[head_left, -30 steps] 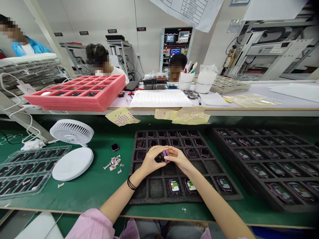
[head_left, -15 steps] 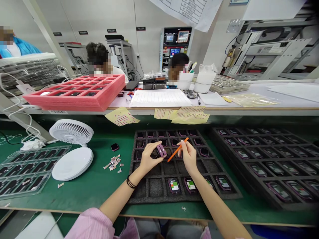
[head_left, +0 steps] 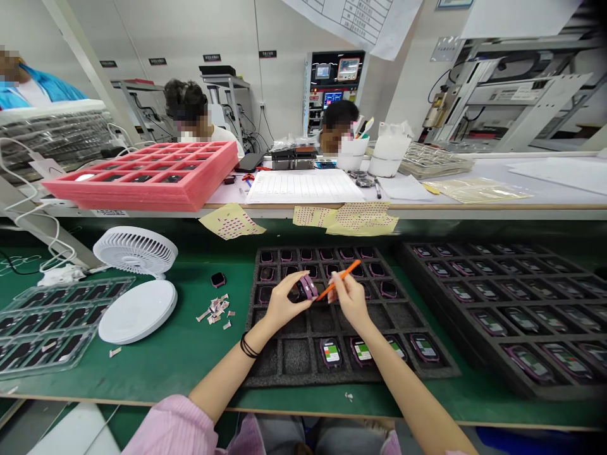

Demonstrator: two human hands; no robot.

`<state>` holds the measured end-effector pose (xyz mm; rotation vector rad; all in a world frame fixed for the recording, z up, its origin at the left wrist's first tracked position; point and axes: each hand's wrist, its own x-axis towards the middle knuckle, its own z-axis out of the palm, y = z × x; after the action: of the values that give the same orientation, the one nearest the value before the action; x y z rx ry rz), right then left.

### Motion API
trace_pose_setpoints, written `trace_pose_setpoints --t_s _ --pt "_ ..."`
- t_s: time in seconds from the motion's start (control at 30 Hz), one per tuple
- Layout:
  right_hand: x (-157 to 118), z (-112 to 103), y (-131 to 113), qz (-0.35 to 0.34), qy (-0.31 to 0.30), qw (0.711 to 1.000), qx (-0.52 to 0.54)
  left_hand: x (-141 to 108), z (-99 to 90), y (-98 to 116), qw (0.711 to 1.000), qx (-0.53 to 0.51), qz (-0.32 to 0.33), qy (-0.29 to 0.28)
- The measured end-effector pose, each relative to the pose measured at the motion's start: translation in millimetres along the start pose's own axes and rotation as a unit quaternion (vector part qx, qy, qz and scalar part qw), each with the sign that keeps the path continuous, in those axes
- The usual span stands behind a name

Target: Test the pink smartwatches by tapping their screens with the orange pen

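Note:
Between the thumb and fingers of my left hand (head_left: 281,304) is a purple smartwatch body (head_left: 309,287), held on edge with its side turned up. My right hand (head_left: 351,299) grips a slim orange pry stick (head_left: 351,268) like a pen. Its lower tip is at the right side of the watch; whether it touches is too small to tell. Both hands are above a black foam tray (head_left: 295,357). In the tray's back rows sit several dark-screened watches, and along its front row several with lit screens (head_left: 331,352).
To the right lies another black foam tray (head_left: 474,344) of watches. Left are a white fan (head_left: 137,309), a single watch (head_left: 218,280), small scraps (head_left: 218,309) and a clear tray (head_left: 61,366). A pink foam tray (head_left: 199,189) stands on the shelf; people sit beyond.
My right hand has moved left, bringing the orange stick's tip from just in front of the watch up to its side. My left hand and the watch stay nearly in place.

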<state>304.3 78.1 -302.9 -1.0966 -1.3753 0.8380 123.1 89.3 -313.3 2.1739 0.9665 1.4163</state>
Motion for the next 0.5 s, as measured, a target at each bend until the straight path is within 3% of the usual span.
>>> trace_pose_setpoints --t_s 0.1,0.17,0.5 --pt "-2.6 -3.5 -3.9 -0.006 0.089 0.993 0.083 -0.7 1.7 -1.2 1.0 -0.003 -0.015 -0.024" --pt "-4.4 -3.9 -4.6 -0.02 0.105 0.989 0.097 -0.4 2.1 -1.3 0.999 0.001 -0.017 -0.036" --pt "-7.5 -0.1 -2.1 -0.045 0.06 0.994 0.074 0.4 2.8 -0.1 0.998 -0.004 -0.009 -0.059"
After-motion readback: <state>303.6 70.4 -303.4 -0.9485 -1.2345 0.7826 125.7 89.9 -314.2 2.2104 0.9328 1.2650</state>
